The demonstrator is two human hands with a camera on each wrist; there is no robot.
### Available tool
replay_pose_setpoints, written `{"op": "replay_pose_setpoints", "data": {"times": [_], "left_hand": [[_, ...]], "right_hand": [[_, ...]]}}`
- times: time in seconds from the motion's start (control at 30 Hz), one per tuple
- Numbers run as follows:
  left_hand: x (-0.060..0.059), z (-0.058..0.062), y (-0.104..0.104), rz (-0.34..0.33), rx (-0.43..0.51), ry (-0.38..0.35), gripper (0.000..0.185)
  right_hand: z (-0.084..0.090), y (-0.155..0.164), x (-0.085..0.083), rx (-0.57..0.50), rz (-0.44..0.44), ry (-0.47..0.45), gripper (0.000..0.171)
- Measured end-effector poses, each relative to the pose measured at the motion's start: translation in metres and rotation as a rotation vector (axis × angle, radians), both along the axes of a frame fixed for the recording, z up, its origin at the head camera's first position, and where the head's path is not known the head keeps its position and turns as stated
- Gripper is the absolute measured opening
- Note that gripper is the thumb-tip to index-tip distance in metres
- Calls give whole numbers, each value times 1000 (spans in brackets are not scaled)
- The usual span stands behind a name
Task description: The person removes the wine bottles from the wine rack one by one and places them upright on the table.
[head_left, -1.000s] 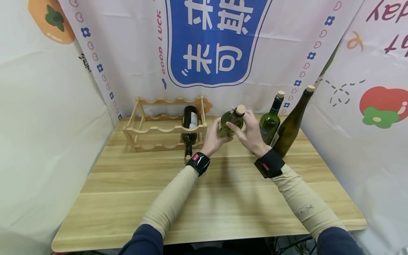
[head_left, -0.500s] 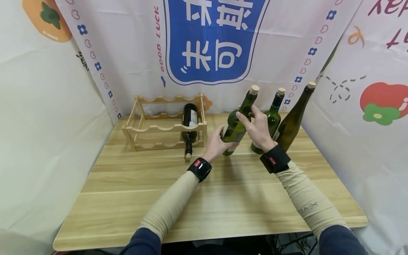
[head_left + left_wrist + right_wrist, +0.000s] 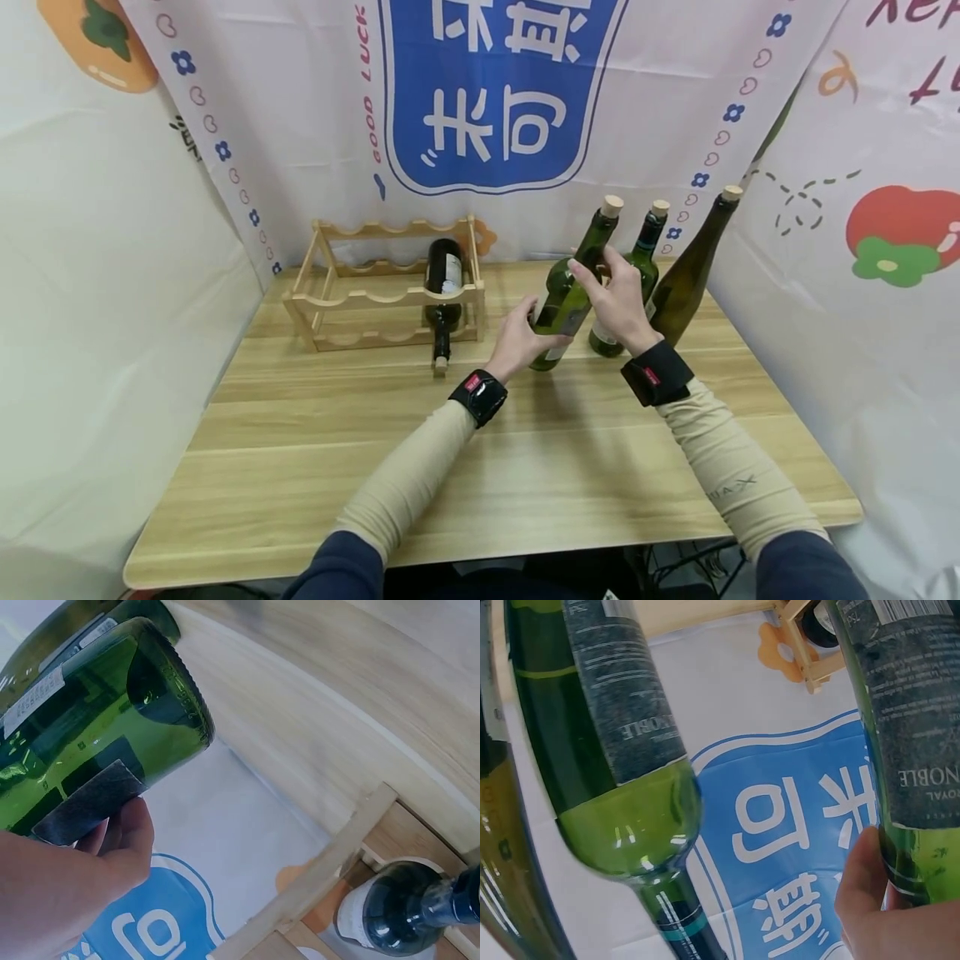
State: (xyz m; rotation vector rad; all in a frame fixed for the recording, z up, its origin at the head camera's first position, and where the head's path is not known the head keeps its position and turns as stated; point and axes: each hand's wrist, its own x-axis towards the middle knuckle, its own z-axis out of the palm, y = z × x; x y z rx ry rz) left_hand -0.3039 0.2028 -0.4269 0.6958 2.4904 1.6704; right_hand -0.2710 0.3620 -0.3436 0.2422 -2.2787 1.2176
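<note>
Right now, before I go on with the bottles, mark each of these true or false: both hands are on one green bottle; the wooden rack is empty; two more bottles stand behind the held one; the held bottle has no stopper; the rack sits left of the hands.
1. Both hands hold the same bottle: true. The left hand grips the body of the green bottle and the right hand its upper part.
2. The wooden rack is empty: false. One dark bottle lies in it.
3. Two more bottles stand behind: true.
4. No stopper: false. A cork sits in its neck.
5. Rack left of the hands: true.
</note>
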Motion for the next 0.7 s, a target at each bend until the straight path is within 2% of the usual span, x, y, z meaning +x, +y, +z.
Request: {"op": "replay_pose_setpoints", "data": {"times": [0.3,0.7], "left_hand": [[7,4,14,11,-58,-3,73],[13,6,31,-29,-30,-12,72]], "right_hand": [[-1,13,5,3,-46,2,35],[0,27,11,-9,-73,-2,36]]}}
